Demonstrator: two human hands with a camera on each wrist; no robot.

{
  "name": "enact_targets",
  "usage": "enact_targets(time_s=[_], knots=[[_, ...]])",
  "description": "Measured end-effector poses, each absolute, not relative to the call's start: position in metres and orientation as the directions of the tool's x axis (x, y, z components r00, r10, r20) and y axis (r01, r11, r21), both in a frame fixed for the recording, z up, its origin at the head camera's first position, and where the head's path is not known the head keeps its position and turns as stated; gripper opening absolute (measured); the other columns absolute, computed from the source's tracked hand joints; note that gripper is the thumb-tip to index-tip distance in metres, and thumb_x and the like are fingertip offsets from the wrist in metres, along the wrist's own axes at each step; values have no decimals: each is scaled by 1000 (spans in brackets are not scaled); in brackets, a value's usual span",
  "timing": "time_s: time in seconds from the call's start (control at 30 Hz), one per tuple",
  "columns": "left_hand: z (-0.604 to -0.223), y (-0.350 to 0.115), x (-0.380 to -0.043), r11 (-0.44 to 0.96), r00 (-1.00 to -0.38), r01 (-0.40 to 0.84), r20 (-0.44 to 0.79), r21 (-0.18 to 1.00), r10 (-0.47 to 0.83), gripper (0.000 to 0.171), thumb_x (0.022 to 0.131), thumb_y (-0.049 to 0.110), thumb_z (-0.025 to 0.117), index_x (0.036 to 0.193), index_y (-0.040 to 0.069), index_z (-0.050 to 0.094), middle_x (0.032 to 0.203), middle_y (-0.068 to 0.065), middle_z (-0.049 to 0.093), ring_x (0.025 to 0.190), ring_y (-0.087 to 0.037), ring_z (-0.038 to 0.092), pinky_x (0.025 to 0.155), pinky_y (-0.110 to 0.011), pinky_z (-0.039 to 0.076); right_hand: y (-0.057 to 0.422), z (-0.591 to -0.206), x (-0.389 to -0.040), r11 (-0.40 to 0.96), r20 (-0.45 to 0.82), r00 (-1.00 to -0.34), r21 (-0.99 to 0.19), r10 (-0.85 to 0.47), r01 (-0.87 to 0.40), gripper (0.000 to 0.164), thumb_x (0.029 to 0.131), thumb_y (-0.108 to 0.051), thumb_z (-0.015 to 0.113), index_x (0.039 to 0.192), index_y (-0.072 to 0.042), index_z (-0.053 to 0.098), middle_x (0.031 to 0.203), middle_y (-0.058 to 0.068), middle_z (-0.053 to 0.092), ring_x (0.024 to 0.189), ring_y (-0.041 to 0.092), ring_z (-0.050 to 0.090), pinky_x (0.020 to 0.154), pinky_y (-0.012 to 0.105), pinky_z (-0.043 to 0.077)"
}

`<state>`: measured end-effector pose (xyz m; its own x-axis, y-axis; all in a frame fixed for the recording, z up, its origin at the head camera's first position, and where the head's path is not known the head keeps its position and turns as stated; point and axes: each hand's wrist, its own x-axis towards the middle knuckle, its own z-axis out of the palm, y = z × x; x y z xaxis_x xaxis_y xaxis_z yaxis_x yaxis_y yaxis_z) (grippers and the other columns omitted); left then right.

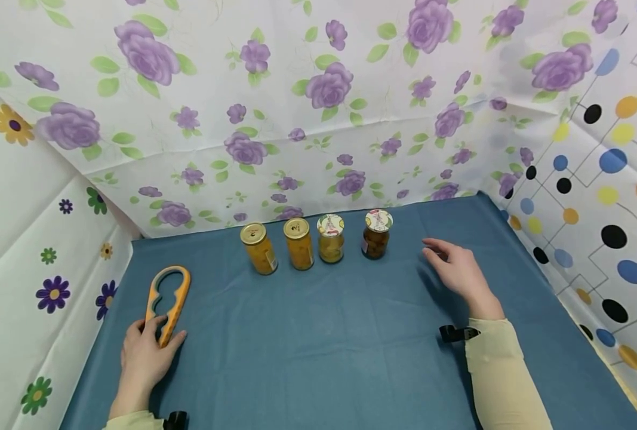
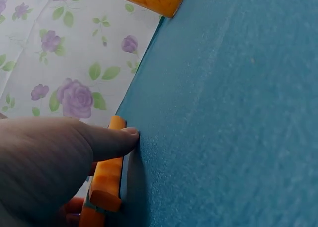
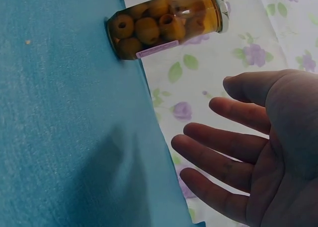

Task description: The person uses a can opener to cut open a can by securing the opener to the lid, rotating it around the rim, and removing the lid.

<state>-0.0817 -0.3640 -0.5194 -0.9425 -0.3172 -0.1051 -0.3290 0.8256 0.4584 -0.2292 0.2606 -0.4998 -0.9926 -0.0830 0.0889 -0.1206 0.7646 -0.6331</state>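
Note:
In the head view, my left hand (image 1: 145, 359) grips the lower end of an orange jar opener (image 1: 181, 294) at the table's left side. The left wrist view shows my thumb across the orange opener (image 2: 108, 180), with other fingers partly hidden behind it. My right hand (image 1: 459, 272) hovers above the cloth, fingers loosely spread and holding nothing. Nearest to it is a jar of olives (image 1: 374, 243) with a patterned lid; in the right wrist view the olive jar (image 3: 161, 24) is apart from the fingertips.
Left of the olive jar stand a jar with greenish contents (image 1: 331, 245) and two gold-lidded jars of yellow-orange pieces (image 1: 300, 251) (image 1: 261, 255). They form a row near the back edge of the blue cloth (image 1: 318, 352). A flowered curtain (image 1: 286, 149) rises behind.

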Motion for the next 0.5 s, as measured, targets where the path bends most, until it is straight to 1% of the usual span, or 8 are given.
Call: enact_targets(time_s=[0.1, 0.2, 0.3, 0.4, 0.5], knots=[[-520, -362, -82, 830, -941, -329, -79, 449, -330, 65, 94, 41, 65, 138, -4, 47, 138, -42, 24, 121, -59, 25, 94, -72, 29, 261, -497, -228, 755, 96, -993, -645, -73, -118, 52, 101, -53, 46, 141, -20, 56, 128, 11, 63, 108, 28, 59, 86, 55, 50], [-520, -361, -83, 839, -933, -344, -50, 422, -357, 53, 95, 34, 65, 133, -1, 53, 135, -41, 28, 117, -57, 29, 87, -69, 35, 260, -494, -226, 752, 92, -993, -649, -72, -115, 53, 101, -54, 46, 141, -21, 56, 127, 11, 64, 107, 27, 60, 85, 54, 50], [-520, -360, -82, 845, -919, -372, -23, 383, -394, 42, 94, 29, 66, 126, 2, 59, 127, -39, 35, 109, -54, 33, 78, -65, 38, 259, -493, -226, 748, 86, -993, -653, -79, -116, 53, 100, -54, 46, 141, -21, 55, 127, 10, 64, 106, 26, 60, 85, 53, 50], [-519, -360, -83, 842, -907, -402, -31, 361, -420, 39, 94, 27, 66, 125, 3, 61, 122, -38, 37, 106, -53, 33, 74, -64, 38, 258, -491, -226, 742, 92, -992, -658, -86, -125, 53, 101, -54, 46, 141, -21, 56, 125, 9, 64, 105, 25, 60, 84, 53, 51], [-517, -361, -85, 827, -899, -429, -83, 364, -430, 39, 97, 28, 62, 127, 3, 57, 121, -39, 36, 108, -54, 31, 74, -65, 39, 257, -489, -226, 737, 102, -991, -662, -89, -135, 52, 101, -53, 47, 140, -21, 56, 124, 9, 65, 103, 24, 61, 82, 52, 51]])
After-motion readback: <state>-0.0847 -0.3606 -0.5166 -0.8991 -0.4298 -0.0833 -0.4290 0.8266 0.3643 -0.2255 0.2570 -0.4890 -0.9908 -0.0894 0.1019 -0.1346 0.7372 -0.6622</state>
